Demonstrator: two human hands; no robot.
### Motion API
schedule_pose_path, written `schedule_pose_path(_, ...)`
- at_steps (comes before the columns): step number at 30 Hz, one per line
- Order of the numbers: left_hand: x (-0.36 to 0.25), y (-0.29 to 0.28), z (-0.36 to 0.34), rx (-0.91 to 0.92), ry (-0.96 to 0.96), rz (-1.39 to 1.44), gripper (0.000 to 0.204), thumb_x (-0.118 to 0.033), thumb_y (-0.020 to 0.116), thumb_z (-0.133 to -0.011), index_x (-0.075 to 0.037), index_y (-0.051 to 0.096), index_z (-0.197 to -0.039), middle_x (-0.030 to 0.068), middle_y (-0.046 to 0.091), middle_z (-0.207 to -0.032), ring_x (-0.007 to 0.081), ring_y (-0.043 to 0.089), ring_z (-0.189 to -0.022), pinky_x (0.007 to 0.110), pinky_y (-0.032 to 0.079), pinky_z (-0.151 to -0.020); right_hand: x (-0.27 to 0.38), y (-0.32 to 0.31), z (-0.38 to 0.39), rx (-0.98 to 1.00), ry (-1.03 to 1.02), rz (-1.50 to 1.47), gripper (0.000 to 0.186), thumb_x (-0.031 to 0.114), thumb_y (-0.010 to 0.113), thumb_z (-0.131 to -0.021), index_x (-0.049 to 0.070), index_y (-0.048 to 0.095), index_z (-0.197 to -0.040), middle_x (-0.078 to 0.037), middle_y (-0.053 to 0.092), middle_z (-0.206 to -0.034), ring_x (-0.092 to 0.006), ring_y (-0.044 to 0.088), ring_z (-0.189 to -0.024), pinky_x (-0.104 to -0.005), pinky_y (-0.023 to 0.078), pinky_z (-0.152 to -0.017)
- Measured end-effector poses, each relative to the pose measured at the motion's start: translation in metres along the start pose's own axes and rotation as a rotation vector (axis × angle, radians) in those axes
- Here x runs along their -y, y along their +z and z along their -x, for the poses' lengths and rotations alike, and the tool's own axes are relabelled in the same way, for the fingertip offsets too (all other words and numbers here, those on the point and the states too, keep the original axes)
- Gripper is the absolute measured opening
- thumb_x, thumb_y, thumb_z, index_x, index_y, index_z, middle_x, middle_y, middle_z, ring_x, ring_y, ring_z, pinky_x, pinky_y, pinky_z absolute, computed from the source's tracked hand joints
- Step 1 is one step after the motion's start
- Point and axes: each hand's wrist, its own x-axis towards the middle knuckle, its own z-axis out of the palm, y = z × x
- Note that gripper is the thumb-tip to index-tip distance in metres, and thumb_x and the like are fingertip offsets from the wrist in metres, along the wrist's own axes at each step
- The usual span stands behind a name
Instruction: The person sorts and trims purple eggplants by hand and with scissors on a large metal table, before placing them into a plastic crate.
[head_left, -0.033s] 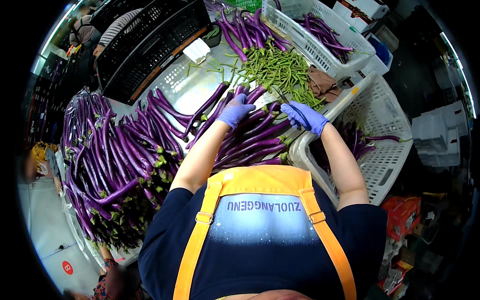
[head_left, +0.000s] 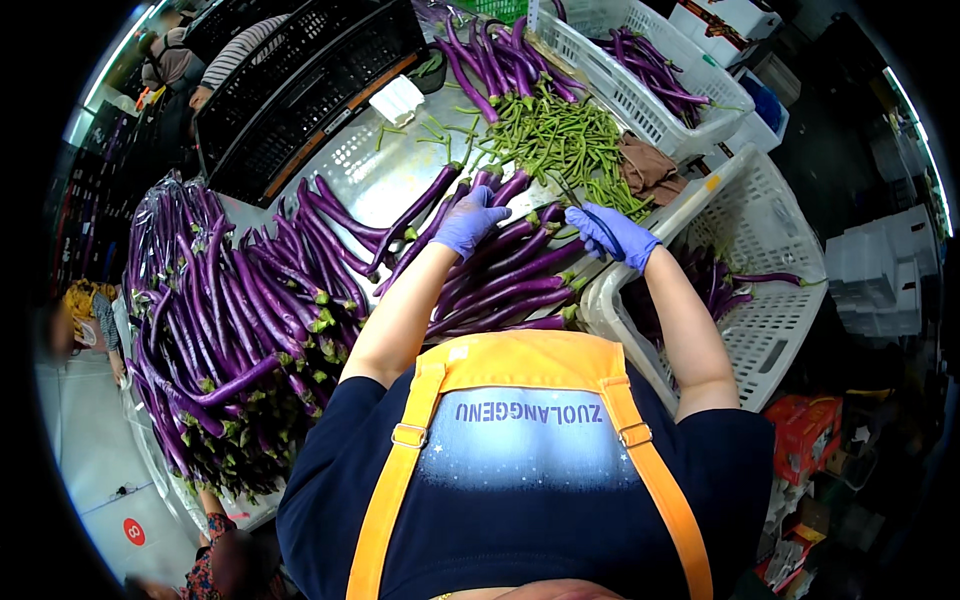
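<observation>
In a purple glove, my left hand (head_left: 470,222) is closed around the stem-end part of a long purple eggplant (head_left: 514,186), among others lying side by side. My right hand (head_left: 616,238), gloved alike, grips scissors (head_left: 600,226) by their dark blue handles. Their blades point up and left, close to that eggplant's stem end. Below both hands lies a row of eggplants (head_left: 510,293) with green caps toward the right. A pile of cut green stems (head_left: 560,140) spreads just beyond the scissors.
A large eggplant heap (head_left: 230,320) covers the table's left side. Black crates (head_left: 300,90) stand at the far left. White crates hold eggplants, one at my right (head_left: 775,330) and one farther back (head_left: 600,70). A brown cloth (head_left: 650,170) lies beside the stems. Other people are at the left.
</observation>
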Motion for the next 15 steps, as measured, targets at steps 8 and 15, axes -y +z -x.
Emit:
schedule_pose_path(8, -0.021, -0.008, 0.028, -0.043, 0.09, -0.077, 0.042, -0.031, 0.083, -0.086, 0.0, 0.064, -0.108, 0.0159, 0.07, -0.094, 0.024, 0.063, -0.086, 0.04, 0.051, -0.083, 0.027, 0.009, -0.007, -0.01, -0.008, 0.169, 0.056, 0.063, 0.051, -0.102, 0.009, 0.065, -0.109, 0.002, 0.05, -0.079, -0.0102, 0.05, -0.063, -0.0268, 0.043, -0.055)
schedule_pose_path(15, -0.032, -0.006, 0.034, 0.004, 0.098, -0.089, 0.04, -0.034, 0.077, -0.091, -0.002, 0.066, -0.112, 0.0221, 0.071, -0.101, 0.0343, 0.068, -0.093, 0.043, 0.051, -0.085, 0.023, -0.003, -0.022, -0.088, -0.064, 0.373, 0.062, 0.061, 0.052, -0.103, 0.001, 0.068, -0.101, -0.011, 0.06, -0.067, -0.023, 0.062, -0.061, -0.0384, 0.052, -0.062)
